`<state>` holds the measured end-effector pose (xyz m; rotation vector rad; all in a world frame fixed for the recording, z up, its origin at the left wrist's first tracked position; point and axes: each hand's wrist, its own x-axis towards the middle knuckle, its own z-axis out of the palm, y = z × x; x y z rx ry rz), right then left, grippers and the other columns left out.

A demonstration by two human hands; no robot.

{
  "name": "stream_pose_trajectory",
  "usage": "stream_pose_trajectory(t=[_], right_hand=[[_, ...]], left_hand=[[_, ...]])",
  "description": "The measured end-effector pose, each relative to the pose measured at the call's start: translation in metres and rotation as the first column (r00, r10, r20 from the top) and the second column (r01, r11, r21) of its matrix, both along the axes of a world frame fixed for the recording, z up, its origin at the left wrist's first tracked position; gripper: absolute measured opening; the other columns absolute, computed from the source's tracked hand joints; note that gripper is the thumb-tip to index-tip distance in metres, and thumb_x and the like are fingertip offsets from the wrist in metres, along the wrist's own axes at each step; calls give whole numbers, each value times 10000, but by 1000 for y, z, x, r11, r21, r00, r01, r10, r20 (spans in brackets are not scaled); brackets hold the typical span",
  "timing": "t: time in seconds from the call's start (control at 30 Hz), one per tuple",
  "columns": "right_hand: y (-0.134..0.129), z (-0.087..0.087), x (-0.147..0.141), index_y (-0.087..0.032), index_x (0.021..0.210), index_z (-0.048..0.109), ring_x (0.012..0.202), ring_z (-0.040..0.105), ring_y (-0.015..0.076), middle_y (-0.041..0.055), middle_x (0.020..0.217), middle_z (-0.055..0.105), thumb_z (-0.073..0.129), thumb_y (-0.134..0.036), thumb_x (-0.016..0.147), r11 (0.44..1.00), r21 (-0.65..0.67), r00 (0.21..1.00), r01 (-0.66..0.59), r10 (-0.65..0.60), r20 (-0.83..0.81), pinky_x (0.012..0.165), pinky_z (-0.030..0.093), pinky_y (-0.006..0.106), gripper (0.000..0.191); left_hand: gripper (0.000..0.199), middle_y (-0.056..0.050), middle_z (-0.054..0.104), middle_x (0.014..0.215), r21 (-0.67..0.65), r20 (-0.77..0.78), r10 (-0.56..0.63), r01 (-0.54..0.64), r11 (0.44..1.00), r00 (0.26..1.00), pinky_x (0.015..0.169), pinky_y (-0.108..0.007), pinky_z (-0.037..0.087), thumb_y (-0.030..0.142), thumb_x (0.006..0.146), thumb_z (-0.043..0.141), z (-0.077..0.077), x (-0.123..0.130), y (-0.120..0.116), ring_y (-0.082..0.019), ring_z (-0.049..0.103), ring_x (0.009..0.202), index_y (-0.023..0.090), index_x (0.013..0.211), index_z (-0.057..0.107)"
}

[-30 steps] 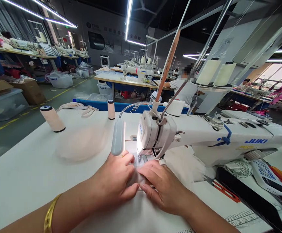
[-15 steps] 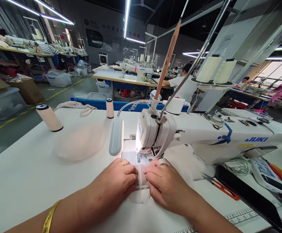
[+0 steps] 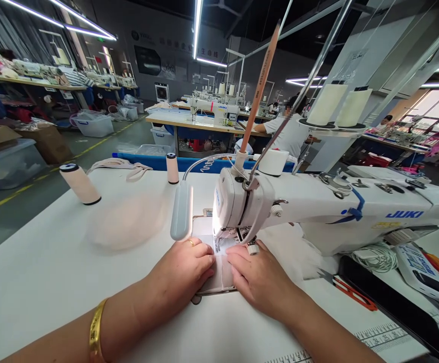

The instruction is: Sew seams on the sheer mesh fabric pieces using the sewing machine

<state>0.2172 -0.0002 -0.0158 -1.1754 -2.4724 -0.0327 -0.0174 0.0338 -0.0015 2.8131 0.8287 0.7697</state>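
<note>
A strip of sheer pale fabric (image 3: 221, 272) with a line down its middle lies below the needle of a white sewing machine (image 3: 238, 201). My left hand (image 3: 187, 264), closed with a ring on one finger, holds the fabric's left side. On the right side, my right hand (image 3: 255, 272) is closed on the fabric too, its fingers pressed together close to the presser foot. Both thumbs and the undersides of the fingers are partly hidden. A lit grey lamp (image 3: 180, 212) stands just beyond my left hand.
Two peach thread cones (image 3: 80, 184) stand at the back left, near a round sheer pale piece (image 3: 124, 222). More sheer fabric (image 3: 291, 252) lies under the machine arm. Orange-handled snips (image 3: 355, 293), a black phone-like slab (image 3: 389, 302) and a ruler (image 3: 382, 335) lie right.
The fabric has moved away from me under the needle, and its near end no longer hangs past the metal plate's edge. My hands stay on both sides, the left arm slightly further forward.
</note>
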Motion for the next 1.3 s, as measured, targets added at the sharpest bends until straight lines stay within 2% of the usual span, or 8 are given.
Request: stream_pose_trajectory(t=[0.1, 0.2, 0.33, 0.43, 0.77, 0.93, 1.13, 1.3], right_hand=[[1, -2, 2, -177, 1073, 652, 931, 580, 283, 98, 979, 723, 498, -70, 933, 999, 32, 1000, 29, -29, 3, 831, 443, 410, 234], [-1, 0, 4, -179, 1163, 644, 975, 592, 286, 95, 1030, 730, 490, -52, 930, 999, 35, 999, -31, 32, -22, 844, 450, 415, 307], [-7, 6, 4, -221, 1095, 642, 974, 598, 258, 67, 1042, 714, 516, -38, 890, 984, -50, 985, -171, 170, -26, 818, 458, 385, 303], [-9, 9, 4, -229, 1055, 635, 932, 598, 242, 53, 978, 696, 522, -21, 866, 977, -91, 981, -194, 193, -23, 766, 450, 361, 303], [-3, 2, -1, -226, 1125, 632, 959, 604, 262, 75, 992, 690, 522, -4, 898, 992, -19, 991, -126, 125, -53, 782, 478, 371, 336], [3, -6, -2, -227, 1143, 636, 995, 616, 273, 84, 1095, 704, 498, 19, 864, 999, -9, 997, -53, 52, -53, 816, 498, 390, 397], [8, -15, -3, -217, 1223, 654, 1055, 645, 296, 91, 1238, 714, 493, 10, 852, 998, 21, 997, 60, -59, -47, 853, 537, 424, 464], [10, -13, -5, -220, 1179, 695, 1109, 642, 312, 98, 1253, 718, 506, -32, 869, 994, 51, 994, 93, -91, -54, 871, 563, 435, 408]], left_hand=[[262, -66, 721, 896, 29, -22, 15, -15, 999, 1000, 809, -364, 501, 79, 972, 500, -2, 0, 2, -225, 634, 868, 199, 890, 718], [274, -57, 730, 950, 14, 1, -38, 38, 999, 999, 813, -374, 480, 40, 936, 495, -3, -1, -3, -214, 629, 865, 204, 882, 707], [261, -15, 734, 902, -28, 11, -134, 134, 991, 991, 781, -376, 436, 16, 897, 509, -5, -2, -14, -189, 619, 794, 208, 841, 677], [245, -3, 732, 863, -14, -1, -140, 140, 990, 990, 766, -375, 411, 10, 872, 524, -6, -4, -17, -184, 607, 761, 208, 819, 658], [229, -15, 749, 870, -1, -10, -84, 84, 997, 996, 771, -371, 434, -4, 778, 542, -4, -5, -5, -188, 621, 754, 188, 786, 666], [305, -45, 762, 898, 45, -14, -60, 61, 997, 998, 787, -361, 471, 14, 897, 502, -5, -4, 3, -205, 668, 807, 191, 957, 743], [348, -53, 777, 973, 81, -72, -6, 12, 997, 997, 792, -364, 510, 73, 998, 439, -9, -4, 14, -218, 672, 831, 195, 961, 762], [341, -61, 774, 1055, 57, -99, 41, -36, 998, 994, 833, -375, 533, 154, 1054, 419, -11, -4, 20, -240, 686, 936, 202, 1018, 755]])
